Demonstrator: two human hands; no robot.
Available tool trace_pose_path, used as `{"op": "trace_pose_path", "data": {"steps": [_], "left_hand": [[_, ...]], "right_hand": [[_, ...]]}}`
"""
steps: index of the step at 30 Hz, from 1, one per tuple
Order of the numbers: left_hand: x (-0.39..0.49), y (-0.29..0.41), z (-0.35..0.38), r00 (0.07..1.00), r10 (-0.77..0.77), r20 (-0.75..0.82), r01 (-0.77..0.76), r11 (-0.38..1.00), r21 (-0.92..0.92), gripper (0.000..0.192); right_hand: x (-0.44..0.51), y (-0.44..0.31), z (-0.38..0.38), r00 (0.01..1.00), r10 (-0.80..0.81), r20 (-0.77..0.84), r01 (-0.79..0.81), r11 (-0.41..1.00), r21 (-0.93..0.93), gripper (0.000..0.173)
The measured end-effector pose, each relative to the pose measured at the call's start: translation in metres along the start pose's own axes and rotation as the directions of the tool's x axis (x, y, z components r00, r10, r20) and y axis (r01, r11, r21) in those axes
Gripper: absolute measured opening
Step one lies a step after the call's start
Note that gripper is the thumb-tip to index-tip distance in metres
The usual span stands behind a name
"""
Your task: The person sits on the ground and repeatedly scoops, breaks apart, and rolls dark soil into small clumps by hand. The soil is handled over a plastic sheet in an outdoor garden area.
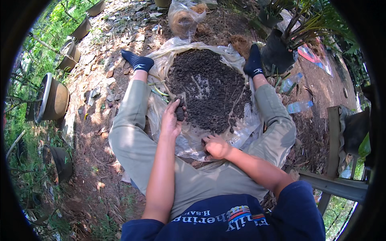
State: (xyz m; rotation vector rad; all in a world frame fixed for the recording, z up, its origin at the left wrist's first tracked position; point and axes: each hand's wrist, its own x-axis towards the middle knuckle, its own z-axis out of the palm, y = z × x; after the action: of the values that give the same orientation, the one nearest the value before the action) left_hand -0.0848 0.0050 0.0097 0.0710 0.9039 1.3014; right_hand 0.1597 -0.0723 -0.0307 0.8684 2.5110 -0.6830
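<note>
Dark crumbly soil (211, 87) lies heaped on a clear plastic sheet (156, 120) between my outstretched legs. My left hand (173, 116), at the near left side of the heap, is closed around a dark clump of soil (180, 112). Its fingertips are dirty. At the sheet's near edge, my right hand (216, 146) is low over the plastic with curled, soil-stained fingers. The underside of that hand is hidden, so whether it grips anything is unclear. Thin green stalks (160, 91) lie on the sheet beyond my left hand.
A plastic bag of brown fibre (182, 22) lies past the sheet. Plastic bottles (299, 107) and a black potted plant (276, 54) are to the right. Plant pots (54, 98) line the left, beside stony ground. A metal frame (334, 185) stands at the near right.
</note>
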Motion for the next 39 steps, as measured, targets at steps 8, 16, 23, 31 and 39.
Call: {"op": "trace_pose_path", "data": {"steps": [8, 16, 23, 31, 39], "left_hand": [[-0.016, 0.004, 0.025, 0.996, -0.018, 0.092, 0.01, 0.996, 0.088, 0.025], [-0.021, -0.013, 0.029, 0.966, -0.188, 0.179, 0.105, 0.913, 0.394, 0.038], [-0.019, -0.03, 0.026, 0.887, -0.387, 0.25, 0.338, 0.915, 0.219, 0.047], [-0.018, -0.034, 0.03, 0.885, -0.38, 0.268, 0.273, 0.891, 0.362, 0.047], [-0.015, -0.043, 0.032, 0.928, -0.372, -0.037, 0.372, 0.928, -0.007, 0.04]], "right_hand": [[-0.006, 0.062, -0.022, 0.668, 0.735, -0.115, -0.723, 0.678, 0.135, 0.032], [-0.015, 0.032, -0.104, 0.516, 0.543, -0.662, 0.102, 0.729, 0.677, 0.038], [-0.016, 0.022, -0.123, 0.671, 0.225, -0.707, 0.209, 0.857, 0.471, 0.043], [-0.028, 0.038, -0.119, 0.597, 0.277, -0.753, 0.213, 0.85, 0.482, 0.041], [-0.029, 0.021, -0.117, 0.49, 0.549, -0.677, 0.286, 0.632, 0.72, 0.03]]}}
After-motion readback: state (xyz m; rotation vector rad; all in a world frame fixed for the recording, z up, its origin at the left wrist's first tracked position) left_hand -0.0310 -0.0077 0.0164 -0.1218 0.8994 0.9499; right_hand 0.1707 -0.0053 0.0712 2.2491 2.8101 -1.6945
